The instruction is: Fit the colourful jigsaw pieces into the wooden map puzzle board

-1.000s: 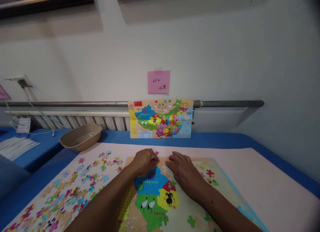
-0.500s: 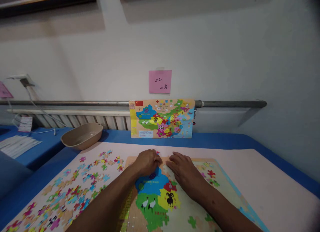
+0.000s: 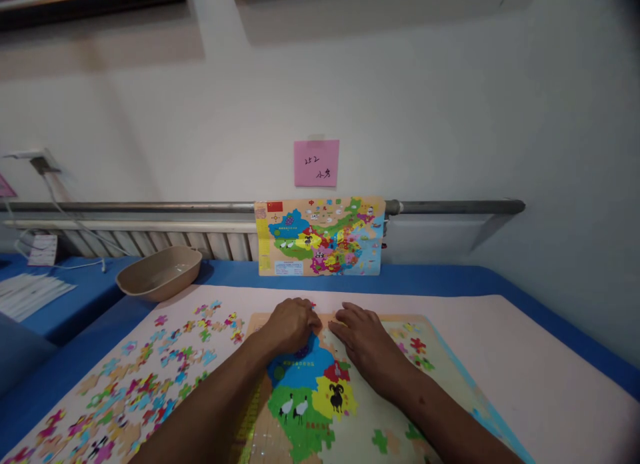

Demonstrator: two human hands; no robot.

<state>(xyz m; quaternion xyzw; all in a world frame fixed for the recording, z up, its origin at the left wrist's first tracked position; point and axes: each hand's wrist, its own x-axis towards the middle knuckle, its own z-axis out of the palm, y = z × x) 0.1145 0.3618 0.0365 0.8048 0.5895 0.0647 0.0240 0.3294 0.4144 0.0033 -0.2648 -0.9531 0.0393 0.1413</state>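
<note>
A partly assembled map jigsaw puzzle [image 3: 300,411] lies in its tray in front of me, with blue, green, yellow and red regions joined on its left side. My left hand [image 3: 295,324] is at the puzzle's far edge above the blue region. Its fingers are curled and pressed down, and whatever is under the fingertips is hidden. Just right of it, my right hand [image 3: 363,341] rests on the tray with its fingers apart and nothing visible in them. A small red puzzle piece [image 3: 313,305] shows just beyond my left fingers.
Many loose puzzle pieces [image 3: 150,384] are scattered over the pink sheet on the left. A reference map [image 3: 320,237] hangs on the rail behind the table. A beige basin [image 3: 163,274] stands at the back left. Green pieces [image 3: 380,441] lie inside the tray.
The whole view has shifted slightly. Both hands stay at nearly the same spots on the puzzle, and nothing is visibly picked up or let go.
</note>
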